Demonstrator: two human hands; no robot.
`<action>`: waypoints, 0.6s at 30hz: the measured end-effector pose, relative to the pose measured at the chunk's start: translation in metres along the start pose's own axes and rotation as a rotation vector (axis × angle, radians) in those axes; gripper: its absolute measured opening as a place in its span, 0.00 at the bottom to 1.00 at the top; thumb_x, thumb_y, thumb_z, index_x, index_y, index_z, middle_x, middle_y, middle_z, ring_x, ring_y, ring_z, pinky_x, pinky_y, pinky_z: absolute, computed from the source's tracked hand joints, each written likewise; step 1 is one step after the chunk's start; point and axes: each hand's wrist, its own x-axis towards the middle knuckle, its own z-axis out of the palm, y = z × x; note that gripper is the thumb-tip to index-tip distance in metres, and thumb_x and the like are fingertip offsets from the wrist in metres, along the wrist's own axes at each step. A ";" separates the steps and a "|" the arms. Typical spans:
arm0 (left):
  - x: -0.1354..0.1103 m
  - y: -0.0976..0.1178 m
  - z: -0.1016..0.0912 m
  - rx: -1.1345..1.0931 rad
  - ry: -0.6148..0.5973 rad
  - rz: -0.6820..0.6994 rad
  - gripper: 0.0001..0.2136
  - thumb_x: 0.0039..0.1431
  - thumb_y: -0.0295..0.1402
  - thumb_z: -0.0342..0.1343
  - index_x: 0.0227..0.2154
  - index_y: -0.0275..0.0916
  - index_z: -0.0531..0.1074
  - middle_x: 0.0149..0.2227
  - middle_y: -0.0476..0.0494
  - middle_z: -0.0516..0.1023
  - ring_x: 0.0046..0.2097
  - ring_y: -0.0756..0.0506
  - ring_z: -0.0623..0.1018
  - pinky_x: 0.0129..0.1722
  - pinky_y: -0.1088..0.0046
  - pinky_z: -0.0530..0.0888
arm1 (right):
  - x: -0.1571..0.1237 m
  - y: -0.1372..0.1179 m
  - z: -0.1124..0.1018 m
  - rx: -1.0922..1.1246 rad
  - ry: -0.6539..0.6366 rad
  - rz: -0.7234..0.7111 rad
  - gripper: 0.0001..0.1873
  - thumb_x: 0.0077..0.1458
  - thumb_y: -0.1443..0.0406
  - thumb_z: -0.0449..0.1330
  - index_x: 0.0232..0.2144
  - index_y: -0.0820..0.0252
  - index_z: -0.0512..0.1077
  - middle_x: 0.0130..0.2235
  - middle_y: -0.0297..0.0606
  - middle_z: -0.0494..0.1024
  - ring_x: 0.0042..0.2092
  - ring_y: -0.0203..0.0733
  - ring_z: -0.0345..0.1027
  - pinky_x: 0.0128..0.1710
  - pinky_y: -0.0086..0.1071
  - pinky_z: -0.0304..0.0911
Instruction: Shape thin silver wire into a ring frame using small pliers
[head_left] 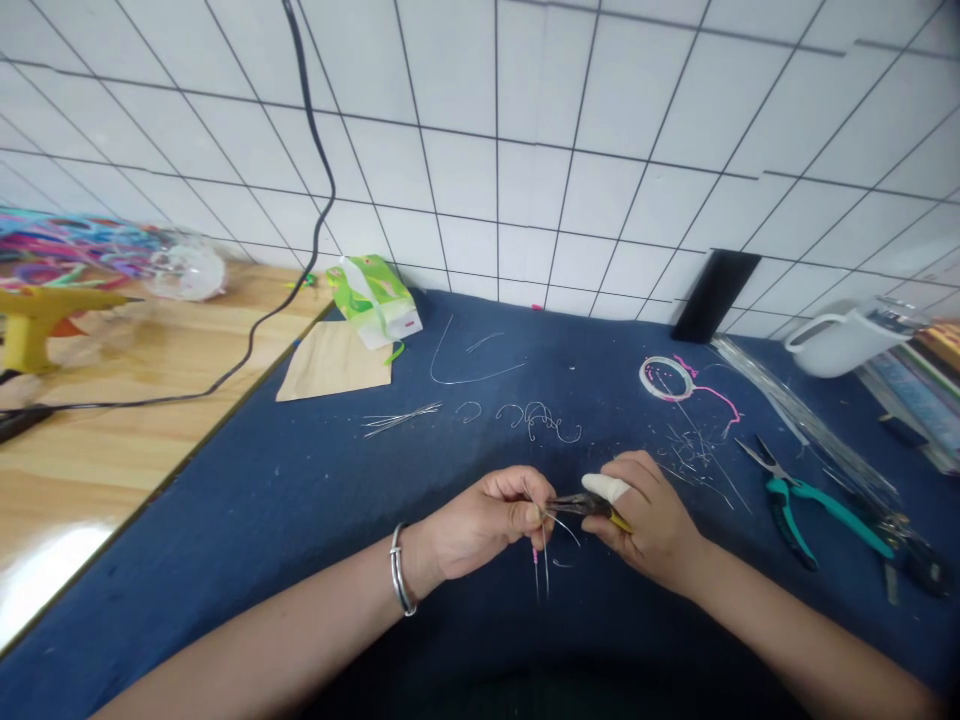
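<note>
Head view, looking down at two bare hands over a blue cloth [300, 480]. Pinching a few strands of thin wire [541, 550] between thumb and fingertips of the left hand [487, 515], closed tight, with the loose ends hanging below the fingers, toward the body. Gripping small yellow-handled pliers [592, 505] in the right hand [649, 520], curled closed round the handles, with a white finger cot [606, 487] on the index finger. Meeting the wire with the plier nose just beside the left fingertips; cannot tell whether biting it or only touching.

Judged light, springy and slippery: easily kinked, apt to twist or flick out of a loose pinch, likely sharp at the cut ends. Best held close to the plier nose, right at the fingertips, not down by the free ends.

Beyond the fingers, away from the body: curled wire hooks [540, 418]. Further out past the left fingers: a bundle of straight wire lengths [401, 420]. Out past the right fingers: a tape ring [664, 378] and teal-handled pliers [806, 500], lying well apart. Behind the left fingers, on the wrist: a silver bangle [401, 570].
</note>
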 end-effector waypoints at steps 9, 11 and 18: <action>0.000 -0.001 0.001 -0.045 0.015 0.008 0.06 0.50 0.30 0.60 0.27 0.34 0.69 0.26 0.47 0.70 0.27 0.52 0.71 0.30 0.74 0.67 | 0.001 0.002 -0.001 0.021 0.006 -0.001 0.18 0.55 0.56 0.54 0.42 0.63 0.65 0.35 0.43 0.70 0.38 0.42 0.62 0.37 0.41 0.62; 0.000 0.000 0.001 -0.049 0.013 0.001 0.06 0.50 0.31 0.60 0.27 0.34 0.69 0.26 0.48 0.71 0.27 0.52 0.71 0.30 0.74 0.66 | 0.001 0.002 -0.001 0.016 0.007 -0.014 0.18 0.54 0.57 0.55 0.43 0.62 0.65 0.35 0.42 0.70 0.38 0.42 0.62 0.38 0.41 0.62; -0.001 0.001 0.002 -0.048 -0.022 -0.044 0.07 0.49 0.31 0.60 0.28 0.34 0.69 0.24 0.47 0.72 0.27 0.51 0.71 0.29 0.75 0.66 | -0.001 0.002 0.000 0.052 -0.004 -0.028 0.19 0.53 0.58 0.56 0.45 0.62 0.63 0.37 0.43 0.68 0.38 0.43 0.61 0.38 0.43 0.61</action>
